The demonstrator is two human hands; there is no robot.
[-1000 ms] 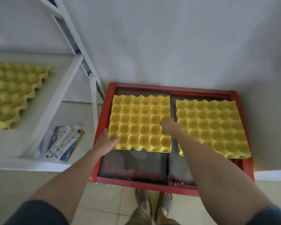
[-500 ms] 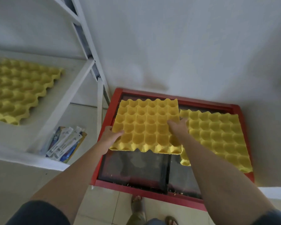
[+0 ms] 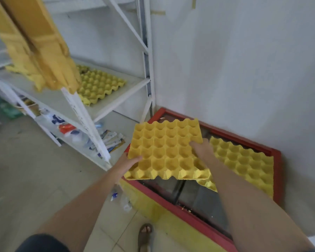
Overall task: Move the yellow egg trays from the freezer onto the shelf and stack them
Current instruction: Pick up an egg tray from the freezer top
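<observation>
Now both hands hold one yellow egg tray [image 3: 165, 150] in the air above the left part of the red-framed freezer [image 3: 275, 161]. This lifted tray is a bright yellow moulded sheet with rows of round cups, wavy edges, and pointed feet visible along its near side. The left hand [image 3: 128, 163] grips the near left corner, thumb on top and the other fingers hidden below. The right hand [image 3: 201, 149] grasps the right edge, its fingers curled over the cups. A second egg tray [image 3: 244, 162] of the same kind lies on the freezer's glass lid, partly under the lifted one. A third egg tray [image 3: 99, 84] lies flat on the white metal shelf [image 3: 116, 100], well apart to the left. Blurred yellow cardboard [image 3: 38, 44] hangs near the camera. Small packets [image 3: 111, 140] lie on the lower shelf board.
</observation>
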